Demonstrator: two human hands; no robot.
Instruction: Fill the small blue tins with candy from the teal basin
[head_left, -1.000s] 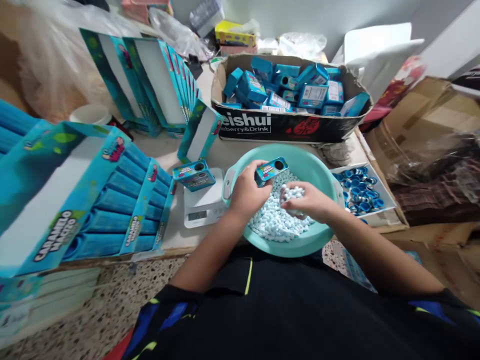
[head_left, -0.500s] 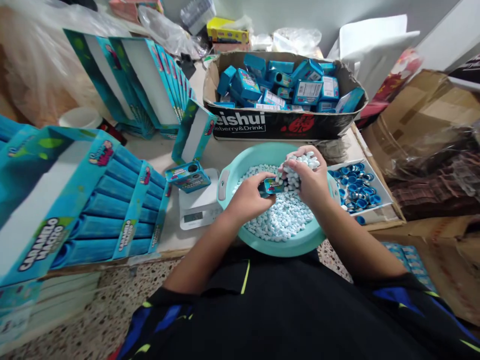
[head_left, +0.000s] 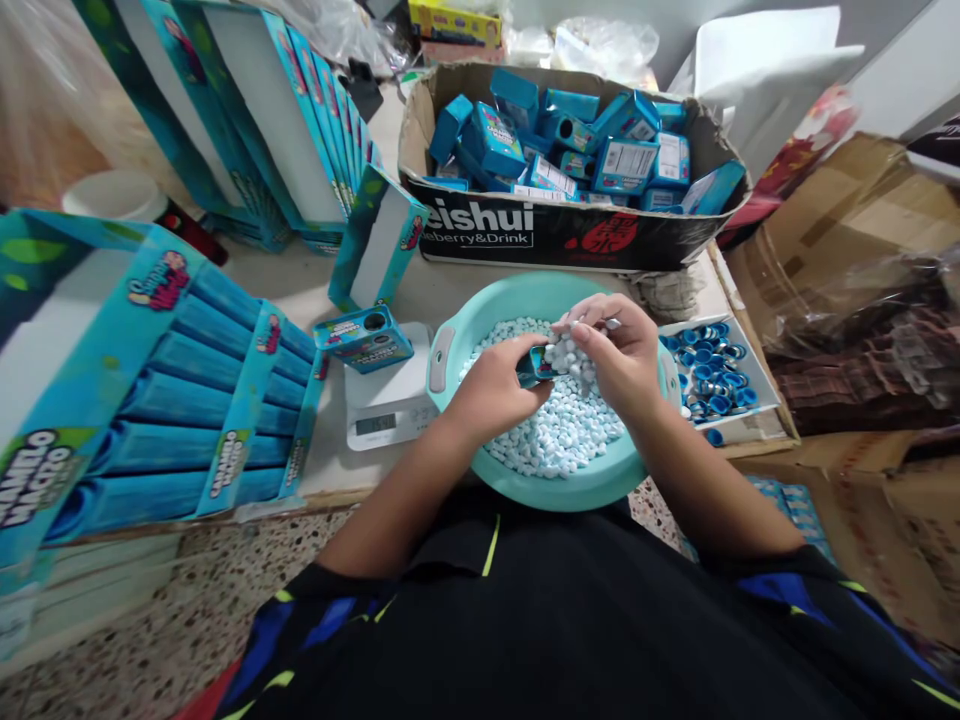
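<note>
Behind the bench [head_left: 285,285] rises a pale wall [head_left: 667,25], and under its near edge one sees a speckled floor [head_left: 247,570]. Only the head view is given, and it looks down on the work.

Close to the middle of the near edge is a turquoise bowl [head_left: 555,495], which holds many pale pellets [head_left: 555,435]. Above this bowl the person's two hands are near each other. The left hand [head_left: 499,385] has its grip closed around a small box [head_left: 529,362], mostly covered by the fingers. The right hand [head_left: 619,345] has a curled grip, full with a handful of pellets [head_left: 574,360], and it is held at the end of this small box. How many pellets are inside the box, one cannot tell.

To the left of the bowl, by the near edge, lies a white scale [head_left: 409,425]; a second small box [head_left: 367,340] rests upon it, with a dark round hole in its top. Its display is lit too weakly to be read surely. Toward the left end of the bench are blue display boxes [head_left: 150,290], and more of them, upright ones [head_left: 262,110], stand toward the far left corner. Along the far side is a carton [head_left: 570,245] with a heap of blue boxes [head_left: 626,165]. Near the right edge, a white tray [head_left: 735,425] contains blue caps [head_left: 709,370].
</note>
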